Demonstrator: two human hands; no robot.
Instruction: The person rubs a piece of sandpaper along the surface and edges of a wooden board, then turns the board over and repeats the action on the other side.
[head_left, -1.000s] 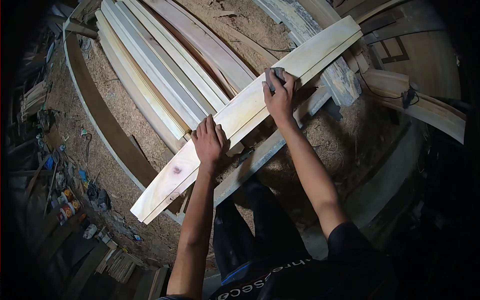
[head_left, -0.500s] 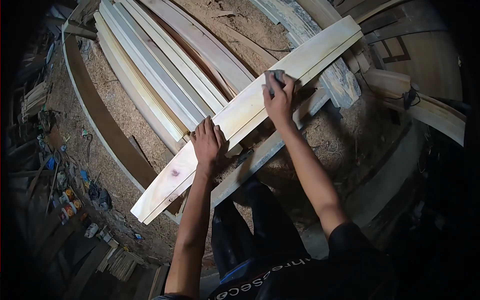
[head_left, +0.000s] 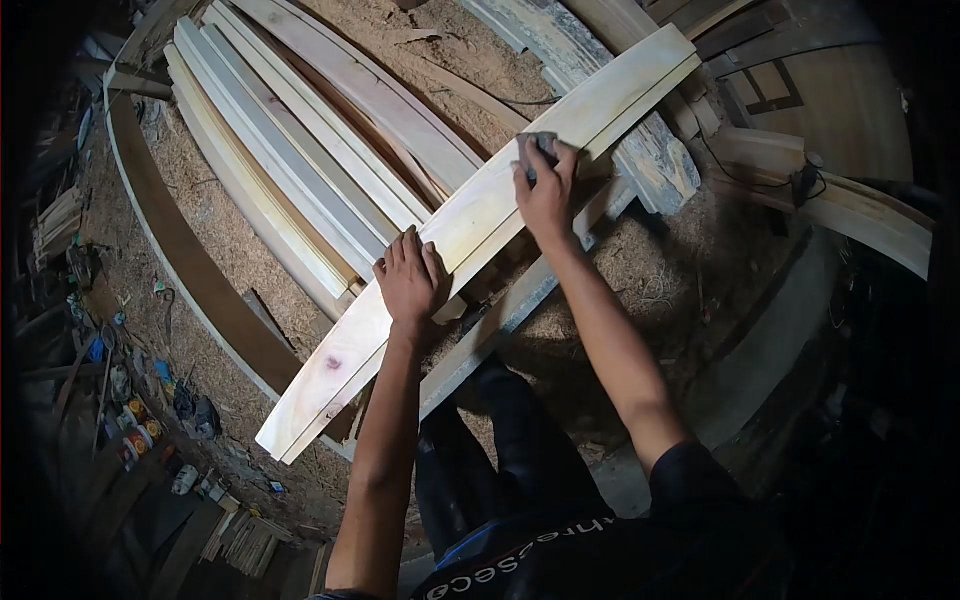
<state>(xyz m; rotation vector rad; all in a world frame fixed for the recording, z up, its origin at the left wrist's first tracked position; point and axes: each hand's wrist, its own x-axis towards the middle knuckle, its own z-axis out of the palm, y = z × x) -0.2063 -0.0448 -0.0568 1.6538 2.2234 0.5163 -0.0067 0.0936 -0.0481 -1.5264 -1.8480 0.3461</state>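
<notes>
A long pale wooden board (head_left: 470, 230) with a groove along one side lies slantwise in front of me, across other timber. My left hand (head_left: 408, 280) is on its middle-left part, with the fingers together and bent over the far edge. Farther up the board, my right hand (head_left: 547, 195) grips a dark grey sanding block (head_left: 537, 150) and presses it on the board's face. The block's underside is hidden against the wood. A brownish knot (head_left: 334, 363) shows near the board's lower left end.
Several long wooden strips (head_left: 300, 150) lie beyond the board over sawdust (head_left: 240, 210). A curved frame piece (head_left: 180, 260) runs along the left. A weathered plank (head_left: 650, 170) passes under the board's right part. A cable (head_left: 740, 175) hangs near timber at right.
The view has shifted slightly, moving the strips and board leftward. My right hand has moved the block a little toward the board's upper right end. My left hand stays on the board.
</notes>
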